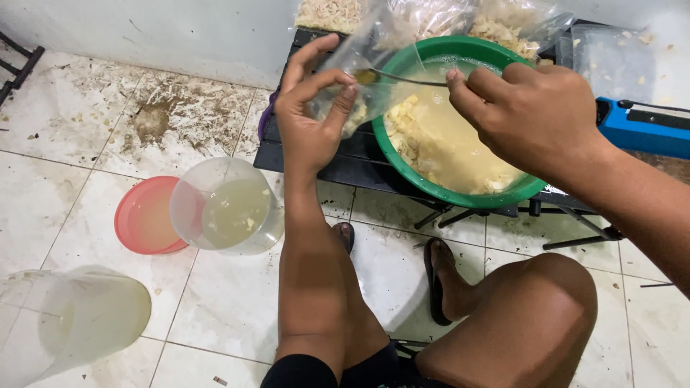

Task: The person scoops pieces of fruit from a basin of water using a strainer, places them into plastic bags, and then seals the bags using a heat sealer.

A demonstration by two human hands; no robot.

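Observation:
My left hand (pixel 310 108) pinches open a small clear plastic bag (pixel 359 68) that holds some pale chunks. My right hand (pixel 528 115) grips a metal spoon (pixel 402 77), its bowl reaching into the bag's mouth. Both hands hover over the left rim of a green bowl (pixel 460 192) filled with cloudy yellowish liquid and pale cubes. The bowl rests on a low black folding table (pixel 345 162).
Filled clear bags (pixel 503 25) lie behind the bowl. A blue sealer device (pixel 643 128) sits at the right. On the dirty tiled floor stand a clear jar of liquid (pixel 230 208), a pink lid (pixel 144 215) and another clear container (pixel 79 316). My knees and sandalled feet are below.

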